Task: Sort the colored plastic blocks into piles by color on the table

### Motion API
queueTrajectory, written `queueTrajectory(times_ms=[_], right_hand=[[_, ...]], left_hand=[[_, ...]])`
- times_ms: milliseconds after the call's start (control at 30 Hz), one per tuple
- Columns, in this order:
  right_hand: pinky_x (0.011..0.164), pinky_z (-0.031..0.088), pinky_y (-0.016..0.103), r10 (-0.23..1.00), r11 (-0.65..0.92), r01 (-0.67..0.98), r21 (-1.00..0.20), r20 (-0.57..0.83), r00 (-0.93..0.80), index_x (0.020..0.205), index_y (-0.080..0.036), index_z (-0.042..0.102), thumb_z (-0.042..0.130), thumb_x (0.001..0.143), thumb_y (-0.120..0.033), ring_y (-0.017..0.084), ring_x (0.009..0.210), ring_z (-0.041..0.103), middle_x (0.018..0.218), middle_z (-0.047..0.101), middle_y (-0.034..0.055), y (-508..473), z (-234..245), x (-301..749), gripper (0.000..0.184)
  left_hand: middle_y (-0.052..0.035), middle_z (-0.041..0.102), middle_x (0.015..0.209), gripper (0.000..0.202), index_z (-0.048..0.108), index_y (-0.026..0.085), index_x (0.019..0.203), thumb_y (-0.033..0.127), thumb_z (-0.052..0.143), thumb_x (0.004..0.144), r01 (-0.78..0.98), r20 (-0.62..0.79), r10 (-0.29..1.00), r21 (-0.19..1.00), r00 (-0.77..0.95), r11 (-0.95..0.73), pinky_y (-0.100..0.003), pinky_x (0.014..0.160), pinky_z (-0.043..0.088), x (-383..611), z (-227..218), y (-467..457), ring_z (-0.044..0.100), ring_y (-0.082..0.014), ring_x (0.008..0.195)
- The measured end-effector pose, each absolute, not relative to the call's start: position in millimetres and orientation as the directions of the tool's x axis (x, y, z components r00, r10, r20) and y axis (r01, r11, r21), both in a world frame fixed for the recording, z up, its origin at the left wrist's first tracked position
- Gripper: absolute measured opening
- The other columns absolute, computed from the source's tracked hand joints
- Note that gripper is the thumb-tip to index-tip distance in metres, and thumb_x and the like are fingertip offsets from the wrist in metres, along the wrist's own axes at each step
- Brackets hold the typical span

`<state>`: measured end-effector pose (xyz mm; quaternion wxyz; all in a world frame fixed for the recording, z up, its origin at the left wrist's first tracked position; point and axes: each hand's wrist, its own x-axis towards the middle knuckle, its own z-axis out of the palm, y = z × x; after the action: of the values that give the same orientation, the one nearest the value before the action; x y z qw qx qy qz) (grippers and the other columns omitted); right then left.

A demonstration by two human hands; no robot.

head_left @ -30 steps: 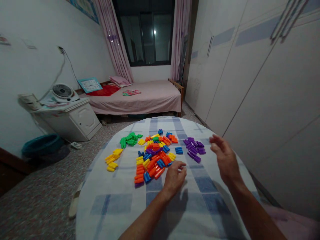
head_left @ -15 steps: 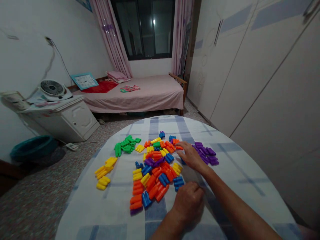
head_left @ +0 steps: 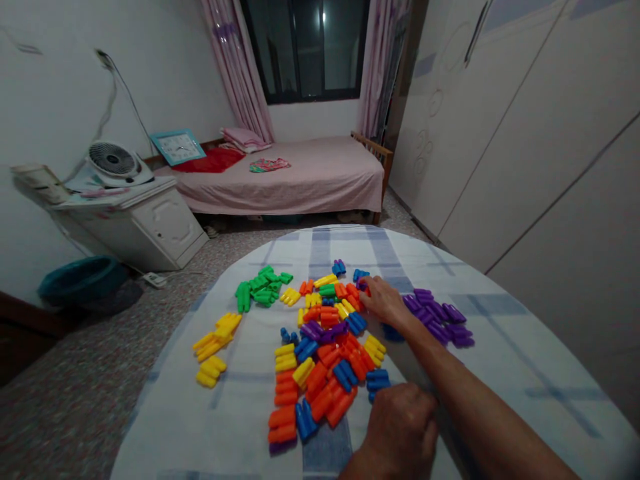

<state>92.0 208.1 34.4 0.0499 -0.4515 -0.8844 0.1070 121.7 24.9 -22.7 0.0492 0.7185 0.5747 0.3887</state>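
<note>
A mixed heap of plastic blocks point(head_left: 325, 353), orange, blue, yellow and purple, lies in the middle of a round table point(head_left: 500, 373) with a checked cloth. Sorted groups lie apart: green blocks point(head_left: 260, 290) at the back left, yellow blocks point(head_left: 216, 340) at the left, purple blocks point(head_left: 440, 317) at the right. My right hand point(head_left: 384, 303) reaches over the far side of the heap, fingertips pinched on a small block I cannot make out. My left hand point(head_left: 400, 430) rests curled near the front of the heap, by blue blocks point(head_left: 377, 381).
Beyond the table are a bed point(head_left: 300, 180) with pink covers, a white bedside cabinet point(head_left: 145, 227) carrying a small fan point(head_left: 113, 163), and a teal basin point(head_left: 75, 280) on the floor. White wardrobe doors point(head_left: 525, 133) line the right side.
My right hand has swung from above the purple group to the far edge of the heap. The view has tilted down and come closer; my left hand has slid toward the near side.
</note>
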Motion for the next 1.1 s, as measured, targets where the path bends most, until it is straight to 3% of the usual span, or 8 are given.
queueTrajectory(times_ms=[133, 333, 433, 600, 733, 867, 967, 1100], right_hand=[[0.079, 0.042, 0.035, 0.82, 0.546, 0.816, -0.188, -0.077, -0.567, 0.131, -0.03, 0.049, 0.031, 0.094, -0.029, 0.025, 0.101, 0.059, 0.114, 0.059, 0.0102, 217.5, 41.0, 83.8, 0.041], [0.07, 0.04, 0.029, 0.74, 0.633, 0.757, -0.163, -0.16, -0.653, 0.125, -0.028, 0.052, 0.051, 0.086, -0.028, 0.023, 0.094, 0.06, 0.113, 0.057, 0.0107, 234.0, 52.0, 75.9, 0.04], [0.067, 0.039, 0.028, 0.757, 0.621, 0.768, -0.156, -0.137, -0.639, 0.117, -0.025, 0.055, 0.057, 0.083, -0.033, 0.023, 0.089, 0.06, 0.111, 0.057, 0.0112, 230.6, 51.5, 75.6, 0.035], [0.067, 0.037, 0.027, 0.806, 0.589, 0.787, -0.183, 0.056, -0.59, 0.104, -0.019, 0.054, 0.049, 0.085, -0.022, 0.02, 0.086, 0.058, 0.104, 0.059, 0.0101, 224.2, 38.7, 80.4, 0.02], [0.066, 0.036, 0.027, 0.803, 0.593, 0.72, -0.361, 0.194, -0.564, 0.095, -0.019, 0.052, 0.052, 0.079, -0.02, 0.018, 0.079, 0.056, 0.091, 0.061, 0.0049, 224.3, 38.8, 98.2, 0.016], [0.065, 0.042, 0.027, 0.79, 0.529, 0.483, -0.698, 0.197, -0.58, 0.089, -0.02, 0.051, 0.056, 0.076, -0.026, 0.016, 0.07, 0.055, 0.078, 0.058, -0.0003, 208.8, 53.7, 143.0, 0.015], [0.072, 0.047, 0.028, 0.708, 0.339, 0.237, -0.91, 0.082, -0.702, 0.096, -0.021, 0.052, 0.061, 0.078, -0.037, 0.017, 0.082, 0.059, 0.089, 0.061, 0.0015, 182.1, 64.9, 187.8, 0.026], [0.083, 0.048, 0.032, 0.67, 0.198, 0.236, -0.951, -0.044, -0.741, 0.098, -0.02, 0.056, 0.067, 0.076, -0.038, 0.02, 0.094, 0.06, 0.098, 0.063, 0.0047, 142.8, 71.3, 230.7, 0.03]], left_hand=[[0.0, 0.056, 0.063, 0.016, 0.043, 0.019, 0.068, 0.007, 0.053, 0.063, 0.787, 0.517, 0.855, 0.516, 0.03, -0.339, -0.027, 0.05, 0.029, 120.8, -22.5, 25.4, 0.053, -0.0124, 0.058], [-0.0004, 0.056, 0.063, 0.017, 0.041, 0.019, 0.066, 0.006, 0.052, 0.062, 0.779, 0.513, 0.858, 0.532, 0.016, -0.332, -0.027, 0.05, 0.028, 121.3, -22.9, 25.0, 0.054, -0.012, 0.058], [-0.0007, 0.057, 0.063, 0.016, 0.042, 0.019, 0.066, 0.006, 0.051, 0.062, 0.771, 0.509, 0.86, 0.54, 0.02, -0.338, -0.026, 0.051, 0.029, 121.1, -21.6, 25.0, 0.054, -0.0123, 0.058], [-0.0012, 0.057, 0.063, 0.015, 0.045, 0.019, 0.067, 0.006, 0.052, 0.063, 0.762, 0.522, 0.853, 0.546, 0.015, -0.348, -0.026, 0.051, 0.031, 120.4, -21.9, 26.6, 0.055, -0.013, 0.059], [-0.0013, 0.057, 0.065, 0.012, 0.05, 0.019, 0.07, 0.007, 0.052, 0.068, 0.716, 0.507, 0.862, 0.603, -0.003, -0.352, -0.025, 0.053, 0.034, 120.2, -19.6, 26.2, 0.055, -0.0132, 0.06], [-0.0046, 0.062, 0.08, 0.019, 0.057, 0.019, 0.094, 0.011, 0.045, 0.082, 0.565, 0.432, 0.891, 0.774, -0.141, -0.286, -0.026, 0.064, 0.043, 118.2, -11.7, 23.6, 0.058, -0.0142, 0.072], [-0.009, 0.061, 0.102, 0.036, 0.044, 0.018, 0.126, 0.025, 0.042, 0.09, 0.245, 0.242, 0.886, 0.958, -0.395, -0.153, -0.026, 0.068, 0.046, 116.7, -5.5, 21.7, 0.057, -0.0131, 0.077], [-0.0094, 0.058, 0.105, 0.071, 0.02, 0.018, 0.143, 0.05, 0.048, 0.087, -0.11, 0.12, 0.866, 0.974, -0.485, -0.196, -0.026, 0.068, 0.048, 116.6, 0.4, 20.0, 0.057, -0.0138, 0.078]])
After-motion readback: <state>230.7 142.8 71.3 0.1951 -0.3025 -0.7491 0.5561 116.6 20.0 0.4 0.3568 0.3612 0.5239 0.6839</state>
